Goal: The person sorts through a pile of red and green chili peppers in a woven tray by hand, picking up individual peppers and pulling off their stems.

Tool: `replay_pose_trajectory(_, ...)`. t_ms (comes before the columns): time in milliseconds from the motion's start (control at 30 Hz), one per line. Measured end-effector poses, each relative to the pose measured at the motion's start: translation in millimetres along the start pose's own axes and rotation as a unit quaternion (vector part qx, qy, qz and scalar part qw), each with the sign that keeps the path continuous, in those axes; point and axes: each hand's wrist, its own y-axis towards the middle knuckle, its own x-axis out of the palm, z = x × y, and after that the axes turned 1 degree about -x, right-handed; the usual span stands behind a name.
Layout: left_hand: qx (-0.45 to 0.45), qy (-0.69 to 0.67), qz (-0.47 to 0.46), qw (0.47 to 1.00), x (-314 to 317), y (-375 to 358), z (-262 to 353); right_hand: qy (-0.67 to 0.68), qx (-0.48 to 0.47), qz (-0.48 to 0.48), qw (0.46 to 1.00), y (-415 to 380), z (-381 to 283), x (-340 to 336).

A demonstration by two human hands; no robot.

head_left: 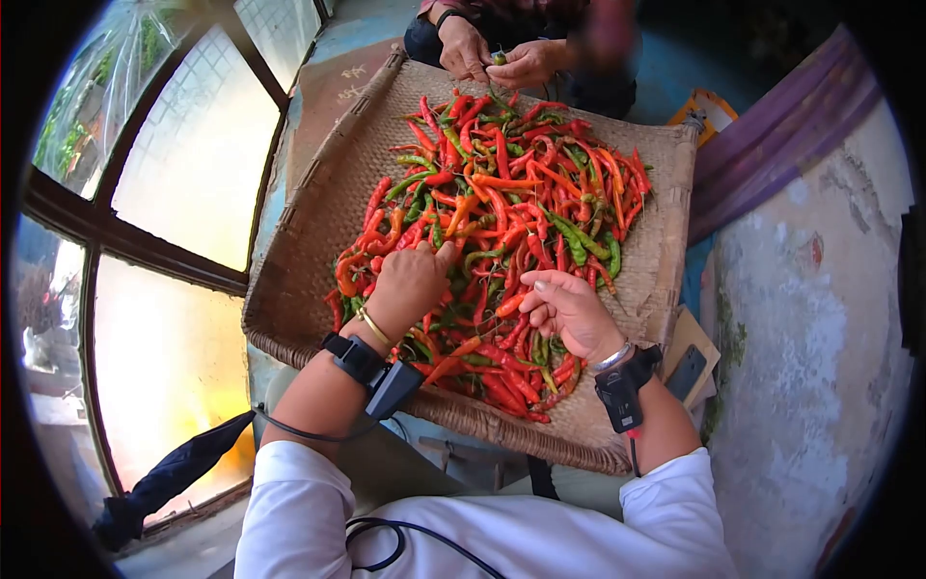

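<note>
A large woven basket tray [323, 241] holds a heap of chili peppers [502, 183], mostly red, with some green and orange ones. My left hand [413, 282] is over the near left part of the heap, back upward and fingers curled down among the chilies. Its fingertips are hidden, so what they grip cannot be made out. To the right, my right hand [571, 314] is closed, thumb against the curled fingers. An orange-red chili pepper [510, 306] meets its fingertips and points left.
Across the tray, another person's hands [492, 60] hold a small green item. Windows [193, 154] line the left side, with a dark folded umbrella [183, 473] below. On the right are a rough wall [801, 338], purple cloth [772, 135] and a phone [687, 372] on a board.
</note>
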Motion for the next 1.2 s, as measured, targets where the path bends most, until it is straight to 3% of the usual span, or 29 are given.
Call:
replay_pose_trajectory(167, 0.02, -0.049, -0.008, 0.999, -1.6, 1.5, 1.2, -0.047, 0.003, -0.01, 0.999, -1.0, 4.5, 2.9)
replay_pose_trajectory(233, 0.024, -0.189, 0.027, 0.981, -9.8, -1.3, 10.6, -0.16, -0.004, 0.016, 0.987, -1.3, 3.3, 10.1)
replay_pose_trajectory(267, 0.025, -0.189, 0.025, 0.981, -10.5, -3.1, 14.1, -0.159, -0.003, 0.016, 0.987, 0.3, 8.2, 11.5)
replay_pose_trajectory(333, 0.047, -0.347, 0.077, 0.934, -14.8, -4.9, 20.8, -0.361, -0.183, 0.025, 0.914, 4.1, 19.3, 15.1)
replay_pose_trajectory(400, 0.036, -0.414, 0.043, 0.909, -18.5, -6.6, 27.4, -0.38, -0.218, 0.038, 0.898, 4.1, 22.4, 20.5)
replay_pose_trajectory(467, 0.025, -0.555, 0.018, 0.831, -16.8, -9.0, 32.5, -0.313, -0.19, -0.004, 0.93, 3.6, 23.1, 23.6)
replay_pose_trajectory(500, 0.024, -0.556, 0.017, 0.83, -16.1, -9.4, 34.7, -0.271, -0.147, -0.02, 0.951, 2.5, 22.7, 25.1)
replay_pose_trajectory(567, 0.016, -0.647, -0.02, 0.762, -14.7, -10.1, 38.2, -0.265, -0.121, -0.026, 0.956, 1.7, 23.0, 25.6)
replay_pose_trajectory(700, 0.019, -0.678, -0.046, 0.734, -9.4, -9.1, 37.6, -0.261, -0.058, -0.019, 0.963, 0.5, 14.1, 24.8)
replay_pose_trajectory(800, -0.028, -0.694, 0.028, 0.719, -9.3, -7.0, 36.0, -0.24, 0.013, -0.051, 0.969, 0.4, 4.5, 15.9)
replay_pose_trajectory(867, -0.125, -0.781, 0.038, 0.61, -11.6, -4.4, 33.5, -0.247, 0.034, -0.053, 0.967, -3.5, -3.8, 13.9)
replay_pose_trajectory(933, -0.136, -0.769, 0.017, 0.624, -2.2, -2.0, 23.0, -0.264, 0.043, -0.023, 0.963, -4.4, -12.6, 7.7)
replay_pose_trajectory(1000, -0.129, -0.785, -0.02, 0.606, 3.1, -0.6, 19.5, -0.126, -0.023, 0.025, 0.992, -2.0, -20.9, -3.7)
replay_pose_trajectory(1067, -0.134, -0.779, -0.052, 0.611, 0.0, -2.6, 19.5, 0.095, -0.164, 0.132, 0.973, 0.7, -28.4, -3.3)
replay_pose_trajectory(1133, -0.176, -0.827, -0.109, 0.522, -2.6, -4.4, 21.7, 0.093, -0.156, 0.128, 0.975, 1.4, -24.6, -12.0)
replay_pose_trajectory(1200, -0.164, -0.848, -0.112, 0.492, 1.0, -3.7, 23.3, 0.09, -0.148, 0.125, 0.977, 2.2, -18.2, -13.9)
